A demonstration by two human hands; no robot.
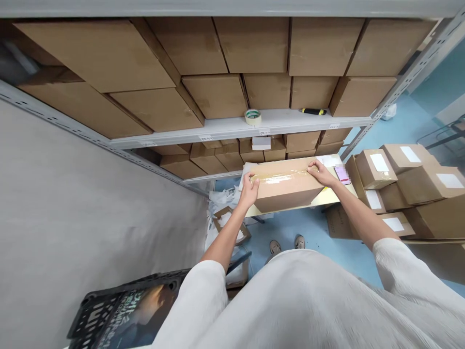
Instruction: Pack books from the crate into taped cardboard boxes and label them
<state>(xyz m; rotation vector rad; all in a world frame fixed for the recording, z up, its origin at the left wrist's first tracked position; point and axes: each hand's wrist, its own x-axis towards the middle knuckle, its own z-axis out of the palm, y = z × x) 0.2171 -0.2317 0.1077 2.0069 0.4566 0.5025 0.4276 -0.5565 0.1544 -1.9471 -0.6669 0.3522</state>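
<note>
Resting at the left end of a taped carton (285, 186), the left hand (249, 192) has thumb and forefinger spread. Whether the fingers of the right hand (322, 174) pinch the tape (279, 177), I cannot tell. The carton covers much of the surface (329, 196); a phone (342, 175) is partly blurred.

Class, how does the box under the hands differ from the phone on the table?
The box is brown cardboard; the phone looks pinkish. Left hand and right hand touch the box; neither holds the phone. The box is far larger than the phone. Both are rectangular.
</note>
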